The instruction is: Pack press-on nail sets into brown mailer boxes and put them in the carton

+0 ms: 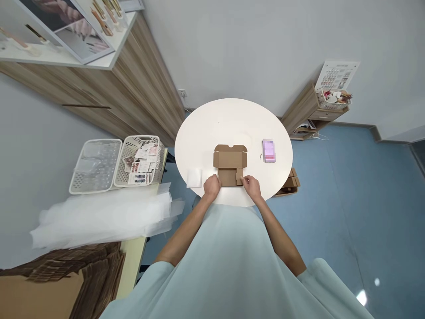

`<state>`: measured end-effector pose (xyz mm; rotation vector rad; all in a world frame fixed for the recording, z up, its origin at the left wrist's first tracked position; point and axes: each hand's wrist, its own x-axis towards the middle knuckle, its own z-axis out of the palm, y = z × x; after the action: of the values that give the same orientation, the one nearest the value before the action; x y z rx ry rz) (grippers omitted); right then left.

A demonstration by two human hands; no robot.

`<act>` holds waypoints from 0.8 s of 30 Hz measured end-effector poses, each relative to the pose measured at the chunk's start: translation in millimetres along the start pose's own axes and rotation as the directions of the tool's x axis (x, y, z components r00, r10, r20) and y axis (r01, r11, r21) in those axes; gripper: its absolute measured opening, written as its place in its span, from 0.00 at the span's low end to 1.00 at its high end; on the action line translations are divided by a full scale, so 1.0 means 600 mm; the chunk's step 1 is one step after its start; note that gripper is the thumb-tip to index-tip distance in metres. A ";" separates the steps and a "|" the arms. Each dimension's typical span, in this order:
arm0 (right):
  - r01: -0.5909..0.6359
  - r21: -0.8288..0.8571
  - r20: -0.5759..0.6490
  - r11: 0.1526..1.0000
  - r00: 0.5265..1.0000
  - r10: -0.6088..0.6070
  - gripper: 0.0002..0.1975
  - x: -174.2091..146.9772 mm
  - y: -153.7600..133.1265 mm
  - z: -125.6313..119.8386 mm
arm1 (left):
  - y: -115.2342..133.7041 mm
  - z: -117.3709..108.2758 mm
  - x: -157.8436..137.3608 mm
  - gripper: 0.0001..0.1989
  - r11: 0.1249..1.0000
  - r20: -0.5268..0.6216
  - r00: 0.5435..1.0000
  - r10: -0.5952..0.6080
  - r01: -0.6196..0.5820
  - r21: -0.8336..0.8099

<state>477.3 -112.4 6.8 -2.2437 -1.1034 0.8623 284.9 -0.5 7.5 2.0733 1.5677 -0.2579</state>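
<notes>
A brown cardboard mailer box [230, 159] lies on the round white table [206, 128], its lid raised and leaning away from me. My left hand [211, 188] is closed on the box's near left corner. At the right end, my right hand [251, 188] pinches a side flap of the box, which is folded over the inside. Left of my left hand rests a flat white square packet [194, 178]. Farther right on the table is a purple-pink pack [269, 151], blurred in its print, with a small dark speck beside it.
Left, a side table bears a basket of clear packaging [96, 164], a basket of printed cards [141, 161], white sheets [102, 215] and stacked flat cardboard [66, 279]. A wooden cabinet [146, 71] stands behind them. Right are a carton [288, 184] and a small cabinet [308, 110].
</notes>
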 end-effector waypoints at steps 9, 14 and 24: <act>-0.100 -0.329 0.017 0.939 0.994 0.112 0.11 0.032 -0.003 0.020 | 0.001 0.006 -0.001 0.11 1.000 0.001 1.000 -0.005 0.005 0.010; -0.076 -0.489 0.043 0.869 0.993 0.111 0.13 0.028 -0.016 0.021 | 0.004 0.009 -0.004 0.11 1.000 0.004 1.000 -0.004 0.004 0.020; -0.077 -0.554 0.041 0.829 0.992 0.120 0.16 0.014 -0.027 0.002 | -0.021 0.005 -0.014 0.17 0.996 -0.015 1.000 -0.007 0.006 -0.088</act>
<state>471.9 -96.5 13.8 -2.7779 -1.4256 0.7342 270.8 -6.8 4.9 2.0073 1.5663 -0.1724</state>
